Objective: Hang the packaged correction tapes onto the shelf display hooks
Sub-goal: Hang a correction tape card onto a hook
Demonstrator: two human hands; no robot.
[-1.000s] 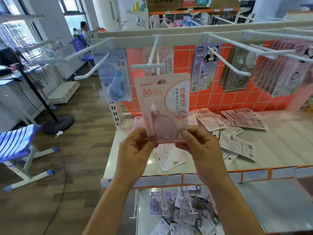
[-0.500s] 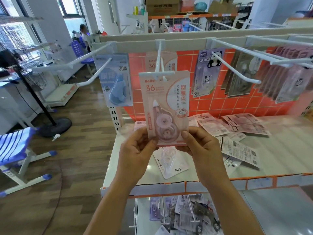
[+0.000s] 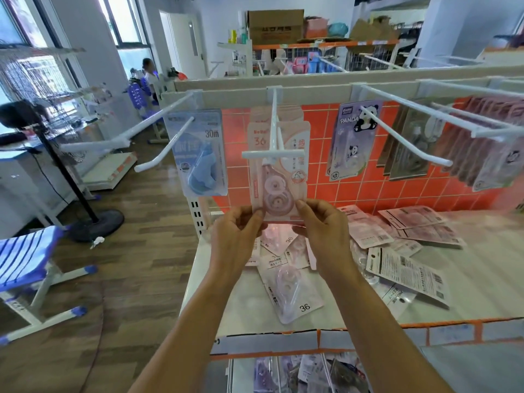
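Observation:
A pink packaged correction tape (image 3: 276, 177) hangs on the middle white display hook (image 3: 273, 123), behind the hook's crossbar tag holder (image 3: 273, 154). My left hand (image 3: 236, 236) pinches its lower left corner and my right hand (image 3: 323, 231) pinches its lower right corner. More pink packs hang behind it on the same hook. Several loose correction tape packs (image 3: 292, 285) lie on the white shelf (image 3: 467, 287) below my hands.
A blue 30m pack (image 3: 198, 154) hangs on the left hook, a panda pack (image 3: 351, 137) on the right one, and several more packs (image 3: 482, 148) further right. Bare hooks (image 3: 161, 154) jut out at the left. A lower shelf holds more packs (image 3: 306, 373).
Both hands pushed the pink pack up and back along the middle hook; it now hangs behind the crossbar instead of in front of it.

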